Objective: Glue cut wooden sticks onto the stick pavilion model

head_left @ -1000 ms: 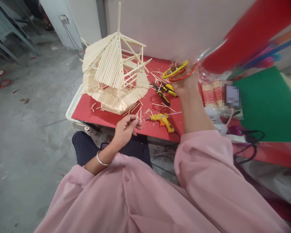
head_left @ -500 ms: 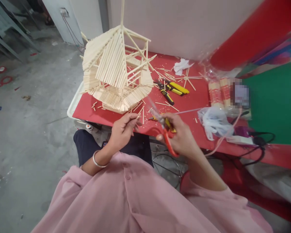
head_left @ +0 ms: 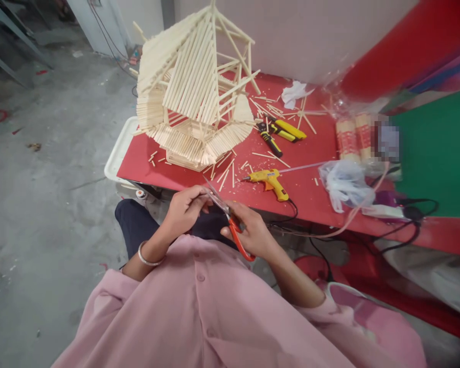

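Note:
My right hand [head_left: 249, 230] is closed around the red handles of a pair of scissors [head_left: 235, 235], their blades pointing up and left. The blades reach the fingertips of my left hand [head_left: 186, 207], which is pinched closed on a short wooden stick; the blades and fingers mostly hide it. Both hands are just off the table's front edge, over my lap. Beyond them stands a pavilion-like model of pale wooden sticks [head_left: 191, 92], its roof slats covering the left and front while the right side shows bare framing.
On the red tabletop [head_left: 306, 179] lie a yellow glue gun [head_left: 266, 179], yellow-and-black pliers [head_left: 270, 139], loose sticks and offcuts [head_left: 226, 174], and crumpled tissue [head_left: 293, 94]. To the right are a plastic bag [head_left: 347, 186], bundled sticks [head_left: 348, 140], cables and a green board [head_left: 439, 153].
My right hand has moved left and down with the scissors, bringing the blades to my left hand's fingertips. The glue gun it was in front of now shows fully. The view has shifted slightly.

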`<state>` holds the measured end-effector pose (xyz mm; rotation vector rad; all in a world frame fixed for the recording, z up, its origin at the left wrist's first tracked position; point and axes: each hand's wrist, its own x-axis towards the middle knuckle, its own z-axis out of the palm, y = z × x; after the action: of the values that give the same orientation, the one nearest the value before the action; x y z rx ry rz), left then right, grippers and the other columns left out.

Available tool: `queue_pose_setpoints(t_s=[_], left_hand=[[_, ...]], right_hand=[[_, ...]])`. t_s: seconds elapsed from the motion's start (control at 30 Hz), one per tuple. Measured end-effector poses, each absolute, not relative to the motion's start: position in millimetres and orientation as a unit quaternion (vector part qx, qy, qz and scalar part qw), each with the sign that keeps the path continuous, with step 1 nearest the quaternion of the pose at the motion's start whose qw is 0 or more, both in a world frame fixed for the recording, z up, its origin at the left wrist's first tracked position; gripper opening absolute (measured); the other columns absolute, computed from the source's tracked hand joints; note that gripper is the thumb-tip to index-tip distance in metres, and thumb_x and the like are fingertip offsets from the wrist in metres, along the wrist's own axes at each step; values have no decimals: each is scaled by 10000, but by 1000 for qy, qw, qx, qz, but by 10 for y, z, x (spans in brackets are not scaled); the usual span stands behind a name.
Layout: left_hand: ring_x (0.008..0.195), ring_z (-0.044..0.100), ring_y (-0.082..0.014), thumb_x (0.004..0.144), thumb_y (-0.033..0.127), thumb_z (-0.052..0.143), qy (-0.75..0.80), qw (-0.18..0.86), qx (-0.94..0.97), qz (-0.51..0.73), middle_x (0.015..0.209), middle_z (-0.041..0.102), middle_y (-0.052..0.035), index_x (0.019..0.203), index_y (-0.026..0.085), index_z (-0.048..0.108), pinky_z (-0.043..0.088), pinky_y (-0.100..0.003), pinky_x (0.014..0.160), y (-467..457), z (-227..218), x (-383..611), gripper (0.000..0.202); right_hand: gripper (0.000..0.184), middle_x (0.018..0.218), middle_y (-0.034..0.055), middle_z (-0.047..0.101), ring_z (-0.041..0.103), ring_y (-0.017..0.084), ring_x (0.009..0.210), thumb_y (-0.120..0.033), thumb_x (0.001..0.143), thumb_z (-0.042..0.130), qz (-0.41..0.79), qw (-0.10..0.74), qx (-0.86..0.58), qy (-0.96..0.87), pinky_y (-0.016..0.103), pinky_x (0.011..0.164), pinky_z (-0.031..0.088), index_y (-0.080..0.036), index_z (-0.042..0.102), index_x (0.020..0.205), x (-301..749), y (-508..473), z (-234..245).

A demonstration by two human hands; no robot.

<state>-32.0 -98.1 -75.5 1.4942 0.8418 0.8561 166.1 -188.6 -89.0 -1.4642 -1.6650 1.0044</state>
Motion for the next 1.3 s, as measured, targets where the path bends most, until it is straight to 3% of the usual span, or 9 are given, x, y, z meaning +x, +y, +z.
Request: queue_pose_setpoints(t_s=[0.2, 0.33, 0.7, 1.0, 1.3], left_hand=[[530, 609, -93, 906, 360, 617, 352, 630, 577, 382, 727, 683, -10, 892, 176, 670, 457, -188, 474, -1065, -968, -316, 192], [532, 605, -87, 886, 390, 640, 351, 654, 556, 375, 736, 675, -14, 896, 168, 668, 449, -182, 454, -1155, -1064, -269, 224], [472, 573, -59, 910, 206, 552, 376, 635, 592, 324, 706, 661, 12, 831, 165, 625, 380, -145, 396, -1101, -1307, 191, 115], [461, 570, -54, 917, 69, 508, 426, 612, 585, 318, 669, 640, 27, 828, 156, 607, 374, -135, 390, -855, -1343, 528, 160], [450, 580, -66, 922, 179, 595, 455, 612, 564, 317, 644, 648, 22, 811, 159, 614, 359, -141, 371, -817, -1410, 559, 114]], right_hand=[[619, 763, -25, 493, 440, 129, 623, -681, 846, 634, 591, 410, -558, -414, 299, 585, 398, -263, 581, 1301, 1568, -2105, -1019], [736, 687, -61, 472, 398, 99, 530, -823, 724, 643, 690, 453, -537, -176, 256, 490, 370, -267, 562, 1199, 1595, -2263, -1159], [794, 550, -105, 436, 334, 59, 419, -866, 631, 675, 597, 541, -573, -149, 208, 404, 270, -224, 584, 1088, 1666, -2215, -1541], [766, 556, -101, 463, 354, 57, 397, -845, 685, 653, 604, 569, -535, -158, 218, 381, 283, -208, 602, 1107, 1713, -2164, -1704], [728, 564, -95, 479, 374, 62, 400, -814, 738, 635, 616, 586, -504, -154, 221, 380, 313, -206, 610, 1138, 1689, -2154, -1760]])
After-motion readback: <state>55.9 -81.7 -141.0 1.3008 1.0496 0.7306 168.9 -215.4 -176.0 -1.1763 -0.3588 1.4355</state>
